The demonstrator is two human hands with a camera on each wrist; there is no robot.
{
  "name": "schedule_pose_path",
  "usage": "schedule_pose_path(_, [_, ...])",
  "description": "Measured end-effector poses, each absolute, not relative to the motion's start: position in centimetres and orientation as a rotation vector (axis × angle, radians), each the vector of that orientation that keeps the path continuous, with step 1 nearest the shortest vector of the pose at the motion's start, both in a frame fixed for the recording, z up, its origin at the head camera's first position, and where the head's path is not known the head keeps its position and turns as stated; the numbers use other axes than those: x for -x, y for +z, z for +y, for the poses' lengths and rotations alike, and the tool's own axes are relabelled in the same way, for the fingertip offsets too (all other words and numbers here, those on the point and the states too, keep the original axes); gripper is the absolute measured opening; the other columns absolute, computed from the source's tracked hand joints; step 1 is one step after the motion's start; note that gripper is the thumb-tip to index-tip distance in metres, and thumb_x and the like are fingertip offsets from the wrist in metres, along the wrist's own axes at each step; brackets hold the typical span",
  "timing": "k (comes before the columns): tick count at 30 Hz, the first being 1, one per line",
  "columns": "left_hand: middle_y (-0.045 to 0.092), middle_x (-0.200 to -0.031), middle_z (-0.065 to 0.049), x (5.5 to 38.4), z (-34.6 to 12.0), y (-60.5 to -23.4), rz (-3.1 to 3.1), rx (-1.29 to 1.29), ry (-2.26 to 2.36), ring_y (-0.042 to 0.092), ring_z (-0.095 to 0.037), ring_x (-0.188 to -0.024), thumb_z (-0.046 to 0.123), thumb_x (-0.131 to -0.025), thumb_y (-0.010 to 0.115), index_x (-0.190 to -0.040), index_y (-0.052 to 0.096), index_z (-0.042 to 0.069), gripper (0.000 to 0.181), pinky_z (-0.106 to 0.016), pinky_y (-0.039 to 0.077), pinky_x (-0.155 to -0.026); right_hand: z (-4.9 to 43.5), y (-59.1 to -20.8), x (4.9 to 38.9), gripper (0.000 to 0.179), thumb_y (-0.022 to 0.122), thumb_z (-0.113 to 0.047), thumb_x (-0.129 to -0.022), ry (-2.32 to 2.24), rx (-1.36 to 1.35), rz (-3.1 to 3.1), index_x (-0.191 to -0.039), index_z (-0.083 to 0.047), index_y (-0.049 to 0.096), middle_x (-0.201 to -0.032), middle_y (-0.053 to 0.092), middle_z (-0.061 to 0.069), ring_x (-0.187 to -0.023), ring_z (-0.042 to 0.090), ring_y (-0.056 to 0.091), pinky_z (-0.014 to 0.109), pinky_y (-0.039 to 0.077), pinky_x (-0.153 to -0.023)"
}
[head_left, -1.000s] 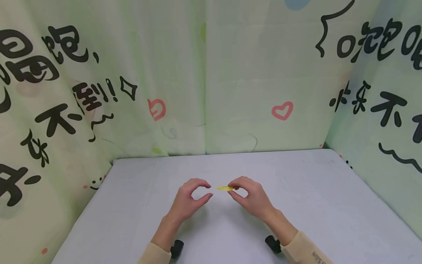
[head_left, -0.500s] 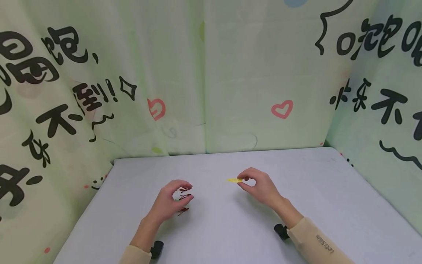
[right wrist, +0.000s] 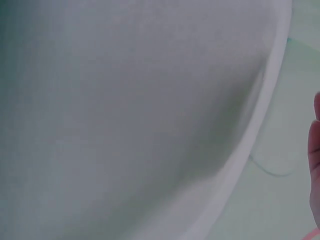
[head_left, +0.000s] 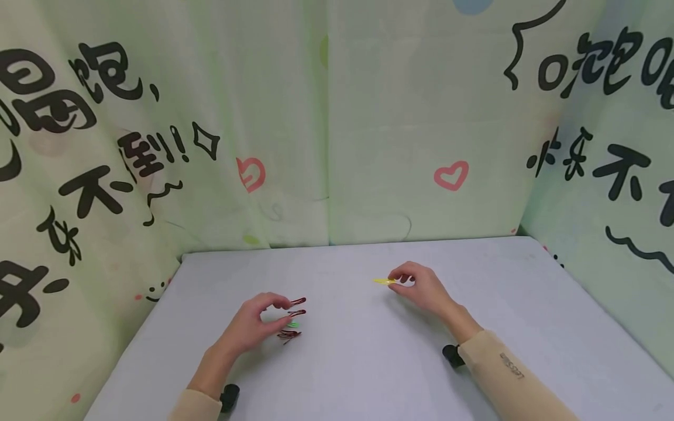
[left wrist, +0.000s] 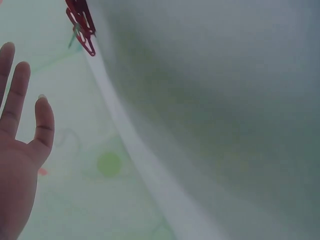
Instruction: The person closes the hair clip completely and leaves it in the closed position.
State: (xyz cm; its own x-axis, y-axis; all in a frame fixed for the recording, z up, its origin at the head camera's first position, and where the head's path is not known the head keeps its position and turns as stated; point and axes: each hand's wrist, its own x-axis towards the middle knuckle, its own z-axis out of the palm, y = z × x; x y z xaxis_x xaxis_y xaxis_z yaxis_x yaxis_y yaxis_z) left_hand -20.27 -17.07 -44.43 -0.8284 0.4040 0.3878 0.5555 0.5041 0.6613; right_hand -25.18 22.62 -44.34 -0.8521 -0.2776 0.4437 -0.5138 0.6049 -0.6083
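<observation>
Pinched by its tip between thumb and fingers, a yellow snap hair clip [head_left: 382,281] points left from my right hand [head_left: 423,289] in the head view. My left hand [head_left: 253,324] is loosely curved, thumb and index finger apart, holding nothing. Beside its fingertips are a dark red hair clip [head_left: 298,301] and another red clip [head_left: 298,313]. A green clip [head_left: 293,324] and a small cluster of dark red clips [head_left: 288,335] show near the thumb. The left wrist view has red clips [left wrist: 82,27] at the top. In the right wrist view, only the right hand's edge [right wrist: 314,165] shows; the yellow clip is out of frame.
A white-covered table [head_left: 347,362] lies under both hands. Patterned pale green curtains [head_left: 379,117] with black lettering and hearts enclose its back and sides. Small black wrist cameras, such as the left one [head_left: 229,397], sit below each wrist.
My left hand has drawn back to the left, and the red and green clips it covered have come into view. My right hand has carried the yellow clip rightward and farther off.
</observation>
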Motion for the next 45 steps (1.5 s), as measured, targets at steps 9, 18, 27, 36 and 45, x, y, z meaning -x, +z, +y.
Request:
schedule_pose_path(9, [0.069,-0.099,0.003,20.6,-18.7,-44.5,-2.677,0.864,-1.15,0.061,-0.02,-0.094,0.01,-0.089,0.078,-0.104,0.073,0.01,0.016,-0.046,0.049,-0.083,23.7,-45.0,26.4,0.012,0.08,-0.005,-0.084,1.11,-0.54,-2.666,-0.095,-0.01,0.076,-0.096,0.069,0.0,-0.084,0.021,0.061,0.038,0.048,-0.076])
schedule_pose_path(18, [0.069,-0.096,0.005,21.0,-19.3,-44.7,-2.791,0.923,-1.13,0.061,-0.023,-0.092,0.008,-0.088,0.078,-0.099,0.072,0.011,0.013,-0.043,0.05,-0.085,24.7,-45.1,27.1,0.012,0.079,-0.008,-0.085,1.121,-0.461,-2.785,-0.096,-0.009,0.075,-0.096,0.067,0.003,-0.083,0.019,0.058,0.035,0.046,-0.073])
schedule_pose_path(27, [0.064,-0.089,0.013,21.3,-19.2,-44.5,-2.87,0.956,-1.057,0.058,-0.016,-0.086,0.007,-0.087,0.078,-0.092,0.071,0.015,0.012,-0.036,0.049,-0.08,25.5,-45.2,27.5,0.012,0.078,-0.008,-0.085,1.078,-0.426,-2.897,-0.096,-0.008,0.074,-0.09,0.063,0.002,-0.082,0.02,0.054,0.036,0.044,-0.074])
schedule_pose_path(36, [0.063,-0.087,0.013,21.6,-19.1,-44.6,-2.883,1.0,-0.979,0.057,-0.012,-0.082,0.005,-0.084,0.079,-0.089,0.071,0.016,0.014,-0.033,0.049,-0.076,26.4,-45.4,27.6,0.011,0.081,-0.007,-0.082,1.024,-0.469,-2.918,-0.091,-0.008,0.075,-0.088,0.06,0.003,-0.08,0.019,0.05,0.036,0.041,-0.073])
schedule_pose_path(45, [0.064,-0.085,0.01,21.6,-19.3,-44.6,-2.882,1.015,-0.983,0.058,-0.011,-0.08,0.005,-0.085,0.079,-0.088,0.072,0.016,0.013,-0.033,0.05,-0.075,26.5,-45.4,27.7,0.01,0.081,-0.006,-0.081,0.991,-0.486,-2.951,-0.09,-0.009,0.076,-0.086,0.054,0.003,-0.08,0.02,0.046,0.035,0.037,-0.071])
